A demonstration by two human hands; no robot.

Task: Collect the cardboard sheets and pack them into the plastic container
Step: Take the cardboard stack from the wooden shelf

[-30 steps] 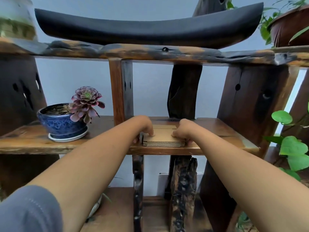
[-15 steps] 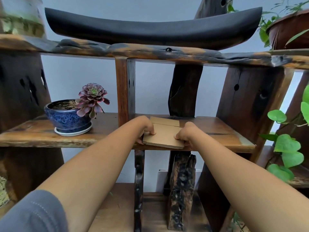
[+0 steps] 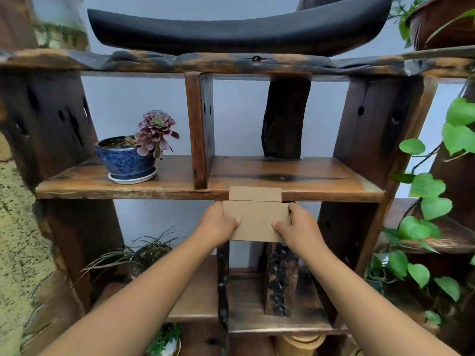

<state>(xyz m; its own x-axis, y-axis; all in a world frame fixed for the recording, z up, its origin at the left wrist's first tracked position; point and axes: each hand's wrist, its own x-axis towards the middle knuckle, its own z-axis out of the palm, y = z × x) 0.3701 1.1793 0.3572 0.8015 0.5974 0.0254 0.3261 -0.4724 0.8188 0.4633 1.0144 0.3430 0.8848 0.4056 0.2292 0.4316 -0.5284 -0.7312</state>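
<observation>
I see soft, even daylight across the head view, with no hard glare. The pale grey wall [image 3: 144,98] behind is the brightest area; the dark rustic wooden shelf unit [image 3: 303,176] stays dim underneath, below the fingertips. Wide-angle distortion bows the uprights outward. The speckled yellow-green surface [image 3: 18,227] far left of the fingers smears; the centre stays sharp.

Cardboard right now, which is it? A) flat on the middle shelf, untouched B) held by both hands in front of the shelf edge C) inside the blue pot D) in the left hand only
B: the left hand and right hand grip the cardboard at its two sides, in front of the shelf edge.
</observation>
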